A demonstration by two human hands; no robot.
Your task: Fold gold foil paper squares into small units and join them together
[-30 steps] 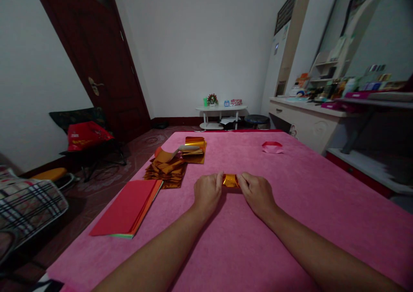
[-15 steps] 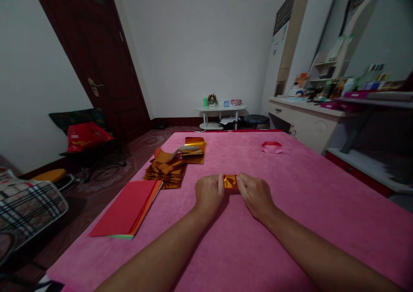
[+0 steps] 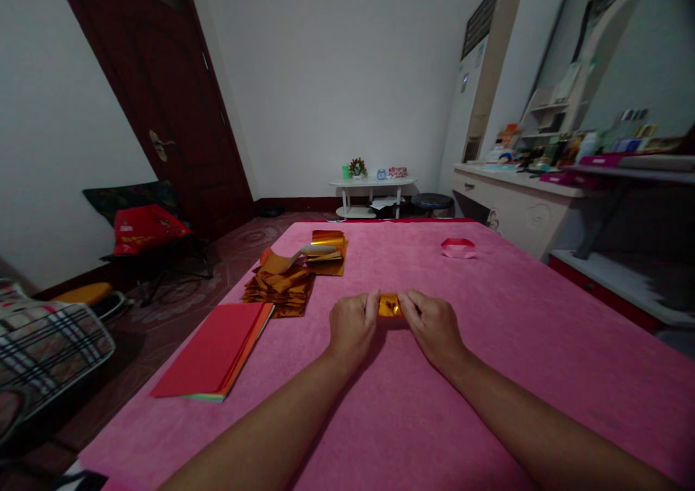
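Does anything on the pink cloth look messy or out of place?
The nearer stack of gold paper looks untidy: its pieces lie at uneven angles, unlike the flatter red paper beside it. The gold foil piece between the left hand and right hand shows no clear damage.

- Your left hand point(image 3: 352, 326) and right hand point(image 3: 437, 328) are mid-surface point(image 3: 434, 418), the foil piece point(image 3: 389, 305) between them, touching both.
- To their left, you have the paper sheets point(image 3: 211, 353) on the near left of the surface.
- Just beyond the sheets lies the near foil stack point(image 3: 282, 290); the far foil stack point(image 3: 330, 261) is behind it, slightly right.
- Far right on the surface, you find the band point(image 3: 458, 253), well apart from your hands.
- Past the surface's far edge stands the low stand point(image 3: 347, 184), the stool point(image 3: 433, 200) to its right.
- On your right is the dresser point(image 3: 515, 201); on your far left, the chair point(image 3: 124, 194) with the bag point(image 3: 146, 230) on it.
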